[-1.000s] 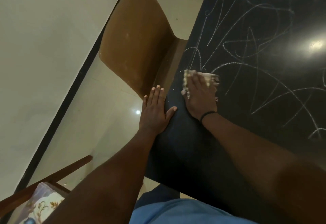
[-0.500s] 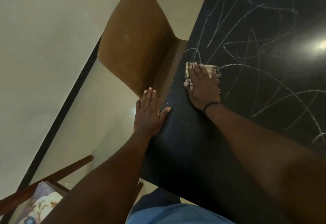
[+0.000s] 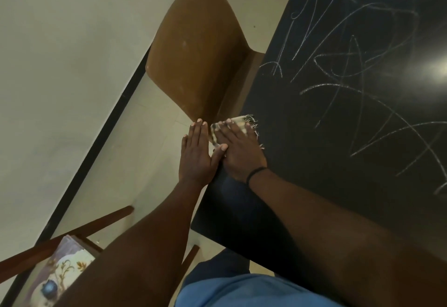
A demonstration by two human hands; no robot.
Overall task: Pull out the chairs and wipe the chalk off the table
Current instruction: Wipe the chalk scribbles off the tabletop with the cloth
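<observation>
A black table (image 3: 314, 186) fills the right side, with white chalk scribbles (image 3: 350, 70) over its far part; the near corner looks wiped. My right hand (image 3: 239, 152) presses flat on a small checked, fringed cloth (image 3: 242, 123) at the table's left edge. My left hand (image 3: 197, 152) lies open just off that edge, its fingers together and its thumb touching the right hand and the cloth. A brown chair (image 3: 200, 48) stands at the table's left side, its seat partly under the top.
A second chair with a dark wooden frame (image 3: 67, 236) and a flowered seat cushion (image 3: 60, 275) stands at the lower left. A pale wall with a black skirting strip (image 3: 106, 137) runs along the left, above a light tiled floor.
My right hand has slid the cloth back toward me and left, to the table's edge. My left hand has stayed beside the edge, and both hands now touch.
</observation>
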